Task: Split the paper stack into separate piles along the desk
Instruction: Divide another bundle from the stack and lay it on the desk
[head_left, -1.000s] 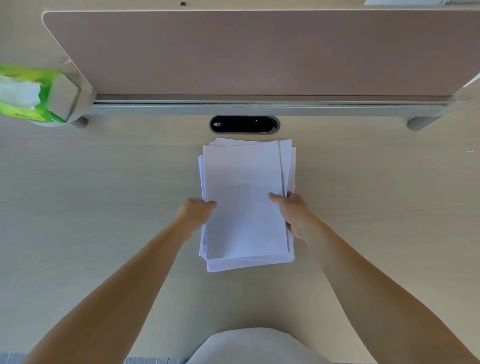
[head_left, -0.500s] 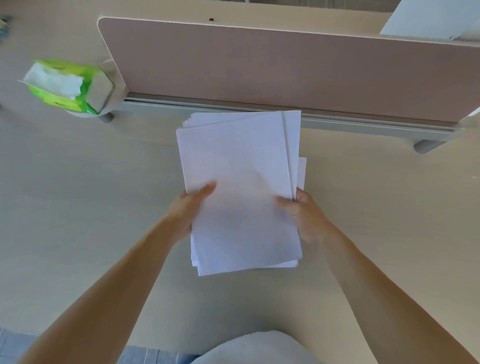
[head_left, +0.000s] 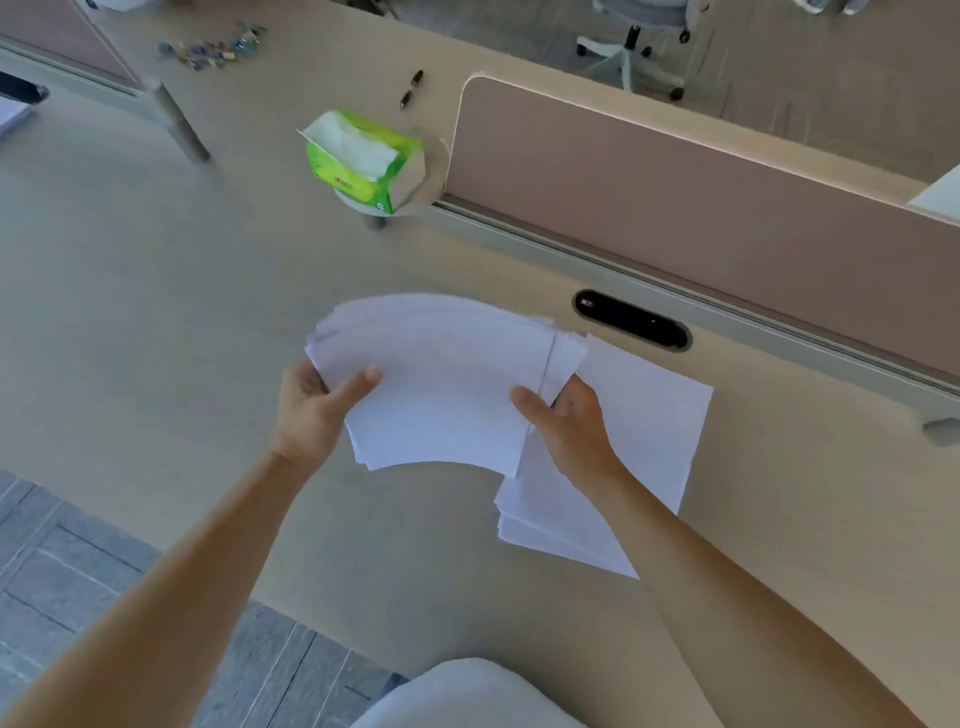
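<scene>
A thick bundle of white sheets (head_left: 447, 384) is held up above the pale wooden desk (head_left: 156, 291), bowed upward in the middle. My left hand (head_left: 317, 405) grips its left edge, thumb on top. My right hand (head_left: 566, 426) grips its right edge the same way. A second pile of white paper (head_left: 644, 441) lies flat on the desk under and to the right of my right hand. Part of that pile is hidden by my right hand and forearm.
A pink divider panel (head_left: 675, 208) runs along the desk's back edge, with a black cable slot (head_left: 631, 319) in front of it. A green tissue pack (head_left: 363, 161) stands at the panel's left end. A pen (head_left: 411, 89) and small clips (head_left: 213, 47) lie beyond.
The top part of the stack has been lifted off and carried left, leaving the rest on the desk. My head has turned left, so the view now shows more of the desk's left side.
</scene>
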